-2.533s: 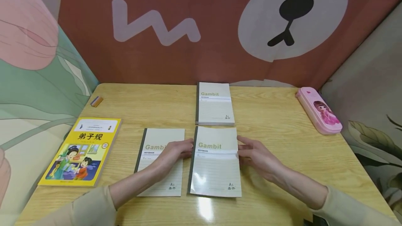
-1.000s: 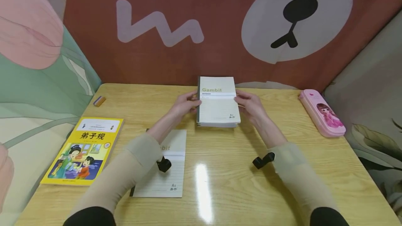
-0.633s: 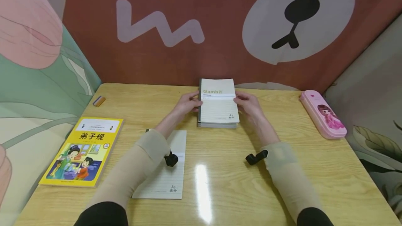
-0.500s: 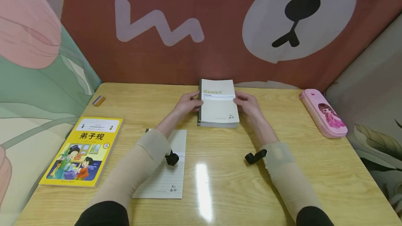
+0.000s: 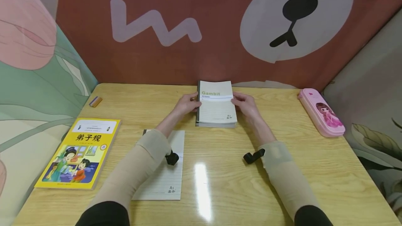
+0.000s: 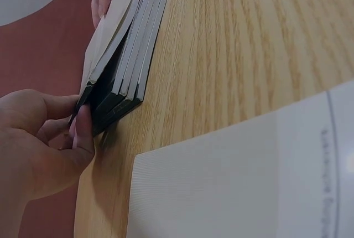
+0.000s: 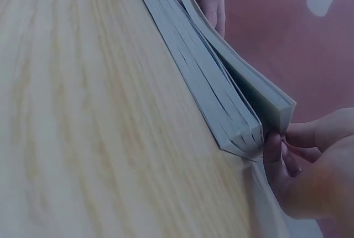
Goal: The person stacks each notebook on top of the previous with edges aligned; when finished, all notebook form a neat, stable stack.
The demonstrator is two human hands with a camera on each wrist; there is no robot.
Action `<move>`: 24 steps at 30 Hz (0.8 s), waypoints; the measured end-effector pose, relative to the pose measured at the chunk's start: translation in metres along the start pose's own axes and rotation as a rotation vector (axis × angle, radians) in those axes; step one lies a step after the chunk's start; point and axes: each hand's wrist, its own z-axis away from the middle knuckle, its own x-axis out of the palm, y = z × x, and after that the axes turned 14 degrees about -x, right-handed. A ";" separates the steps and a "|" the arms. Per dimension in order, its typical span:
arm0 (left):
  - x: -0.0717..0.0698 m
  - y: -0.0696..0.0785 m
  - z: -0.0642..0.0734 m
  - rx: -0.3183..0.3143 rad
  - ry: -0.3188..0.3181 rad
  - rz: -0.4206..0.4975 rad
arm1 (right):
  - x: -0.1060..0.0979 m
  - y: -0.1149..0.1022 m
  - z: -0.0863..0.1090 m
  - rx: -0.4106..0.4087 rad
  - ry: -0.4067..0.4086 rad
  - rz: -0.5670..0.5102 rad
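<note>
A cream Gambit notebook (image 5: 216,111) with a dark spine lies over a stack of similar notebooks (image 6: 135,44) at the back middle of the table. My left hand (image 5: 186,104) pinches its spine side, while my right hand (image 5: 247,104) pinches the opposite edge. Both wrist views show a wedge-shaped gap under this top notebook at the near-hand corners, so it is partly raised off the pile. Another Gambit notebook (image 5: 168,180) lies flat nearer the front, partly covered by my left forearm.
A yellow picture-cover book (image 5: 80,152) rests at the table's left, with a small eraser-like block (image 5: 95,102) behind it. At the right edge lies a pink pencil case (image 5: 321,112). A red-brown printed backdrop (image 5: 157,63) rises behind the wooden table (image 5: 238,191).
Both hands have carried one notebook from beside the front notebook back onto the stack. Over the last second it has lowered slightly and lined up closer with the pile.
</note>
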 end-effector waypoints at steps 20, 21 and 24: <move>0.000 -0.003 -0.003 -0.007 0.024 -0.048 | 0.003 0.009 -0.004 0.010 0.010 -0.016; 0.000 -0.003 -0.003 -0.005 0.023 -0.046 | 0.003 0.009 -0.004 0.010 0.008 -0.015; 0.000 -0.004 -0.004 -0.005 0.021 -0.035 | 0.003 0.010 -0.004 0.010 0.002 -0.012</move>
